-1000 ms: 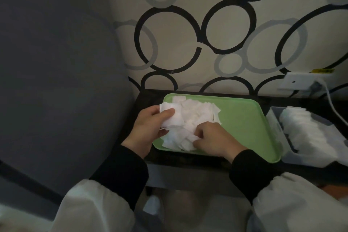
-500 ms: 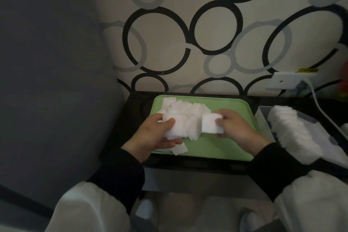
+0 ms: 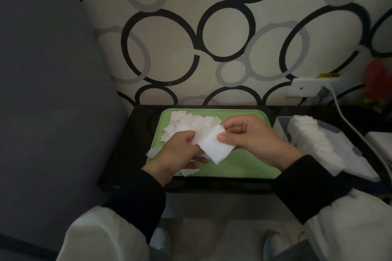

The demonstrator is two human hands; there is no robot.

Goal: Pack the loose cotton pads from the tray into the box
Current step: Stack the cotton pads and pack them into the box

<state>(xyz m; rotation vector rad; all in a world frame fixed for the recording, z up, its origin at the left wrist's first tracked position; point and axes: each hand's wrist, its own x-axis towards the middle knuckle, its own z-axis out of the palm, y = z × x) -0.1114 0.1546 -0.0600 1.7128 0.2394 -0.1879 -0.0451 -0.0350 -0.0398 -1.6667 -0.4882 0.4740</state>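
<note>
One dark table [image 3: 131,144] (green tray [image 3: 244,163], cotton pads [image 3: 191,123]) against a circle-patterned wall [image 3: 222,27]

A single camera on the person's head looks forward and steeply down, close over the green tray [image 3: 244,167] on the bench [image 3: 131,133], with the wall [image 3: 222,38] behind the tray.

Dim room, low light. Back wall [image 3: 233,27] cream wallpaper with black and grey overlapping rings. Big plain dark grey panel [image 3: 46,91] fills the left side. Black tabletop [image 3: 135,133] against the wall. White wall socket [image 3: 305,88] at right, yellow label [image 3: 328,75] above it, white cable [image 3: 347,121] running down. Blurred red object [image 3: 377,78] far right. Pale grey floor [image 3: 212,235] below
</note>
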